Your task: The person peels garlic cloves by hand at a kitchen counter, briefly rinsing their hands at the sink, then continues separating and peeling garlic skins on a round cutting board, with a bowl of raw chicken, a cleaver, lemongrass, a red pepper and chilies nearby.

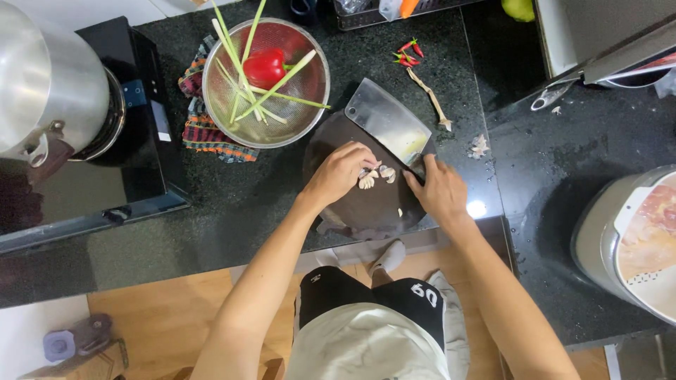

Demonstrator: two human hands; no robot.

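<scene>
Few garlic cloves (377, 176) sit mid chopping board (352, 204), just beside cleaver (389, 121) blade. Left hand (341, 172) fingers narrow, pinching cloves. Right hand (440, 190) fingers wrapped on cleaver handle. Cloves likely light, firm, skins slippery; best held by the sides, fingertips tucked. Colander (266, 84) with red pepper (265, 67) and lemongrass behind; chillies (408, 55) on dark worktop (232, 197).

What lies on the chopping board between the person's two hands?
In the head view, pale garlic pieces lie on the dark round board between the left hand and the right hand, which grips the cleaver.
</scene>
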